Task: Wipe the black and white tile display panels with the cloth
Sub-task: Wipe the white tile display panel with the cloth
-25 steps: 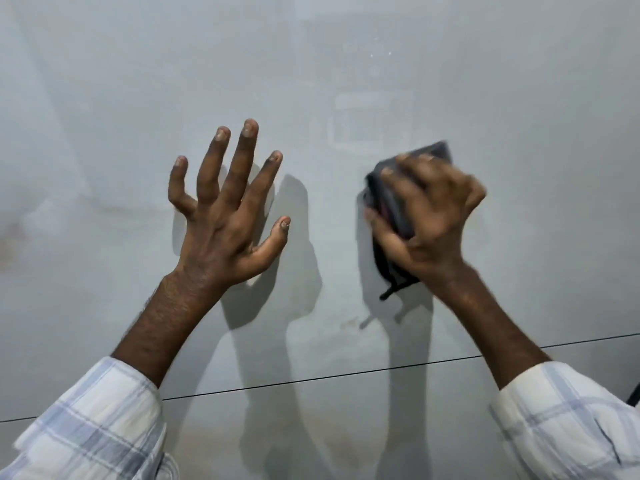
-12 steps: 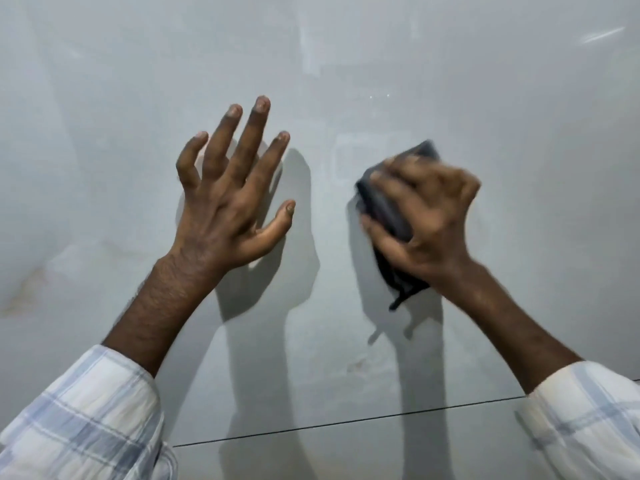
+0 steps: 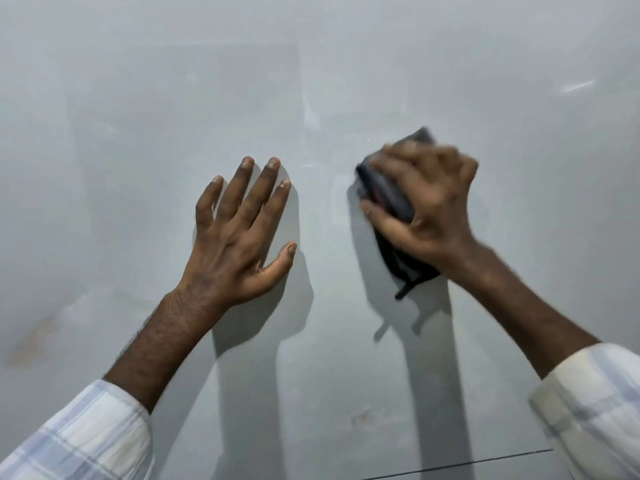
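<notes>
Dim light is casting soft shadows below the grip; the right hand [image 3: 433, 209] and cloth [image 3: 389, 194] are blurring.

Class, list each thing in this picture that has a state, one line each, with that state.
white tile panel: glossy, with faint brownish smudges.
cloth: dark, bunched, pressed against the panel.
left hand: fingers spread, resting flat on the panel.
right hand: grips the cloth, motion-blurred.
</notes>
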Available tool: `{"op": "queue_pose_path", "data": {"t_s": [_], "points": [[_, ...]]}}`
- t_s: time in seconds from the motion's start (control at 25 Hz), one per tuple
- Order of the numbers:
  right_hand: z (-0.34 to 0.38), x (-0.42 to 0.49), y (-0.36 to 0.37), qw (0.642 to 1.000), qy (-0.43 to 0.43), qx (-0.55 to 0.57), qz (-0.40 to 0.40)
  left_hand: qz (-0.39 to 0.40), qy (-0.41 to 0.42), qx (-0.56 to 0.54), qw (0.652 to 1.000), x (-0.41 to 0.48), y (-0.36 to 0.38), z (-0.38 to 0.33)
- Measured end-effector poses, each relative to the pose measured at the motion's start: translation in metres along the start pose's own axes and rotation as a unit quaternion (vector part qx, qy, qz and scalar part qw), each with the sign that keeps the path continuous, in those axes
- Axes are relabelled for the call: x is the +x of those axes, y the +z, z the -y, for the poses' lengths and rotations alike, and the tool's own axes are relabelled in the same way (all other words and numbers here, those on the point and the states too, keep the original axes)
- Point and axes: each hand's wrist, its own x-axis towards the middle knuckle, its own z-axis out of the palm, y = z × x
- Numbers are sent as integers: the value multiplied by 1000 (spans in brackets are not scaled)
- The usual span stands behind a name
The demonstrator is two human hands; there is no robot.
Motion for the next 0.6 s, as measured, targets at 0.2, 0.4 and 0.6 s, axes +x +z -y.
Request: {"op": "queue_pose_path", "data": {"t_s": [0.2, 0.4, 0.6], "points": [[-21, 32, 0, 972, -214, 48, 87, -25, -4, 16, 1000, 44, -9, 26], [-44, 90, 1, 999, 49, -2, -21, -60, -27, 29, 997, 99, -16, 48], [-21, 83, 4, 943, -302, 38, 137, -55, -10, 34, 998, 100, -6, 50]]}}
